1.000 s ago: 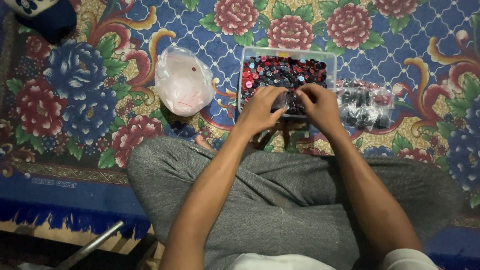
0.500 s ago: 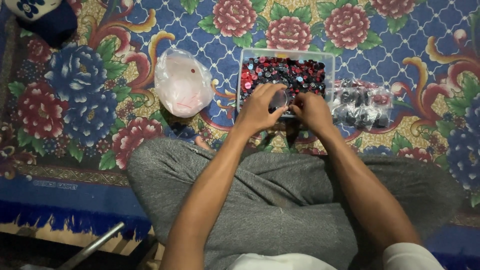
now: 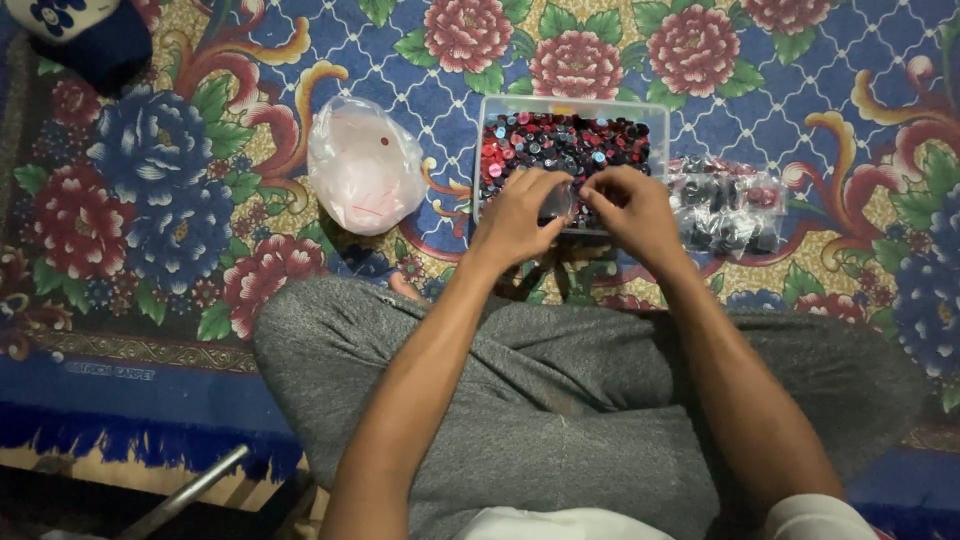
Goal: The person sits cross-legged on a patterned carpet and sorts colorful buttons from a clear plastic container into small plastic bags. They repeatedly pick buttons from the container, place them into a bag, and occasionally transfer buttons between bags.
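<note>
A clear plastic box full of small red, black and blue round pieces sits on the flowered carpet in front of my crossed legs. Both hands meet over its near edge. My left hand and my right hand pinch a small clear plastic bag between their fingertips. What the little bag contains is too small to tell.
A pinkish translucent plastic bag lies left of the box. A clear bag of dark pieces lies right of it. A dark blue cloth thing with a white patch sits at the top left. A metal bar shows at the bottom left.
Both hands have stayed over the box's near edge, working the small clear bag; fingers shifted slightly. The view has drifted a little.
</note>
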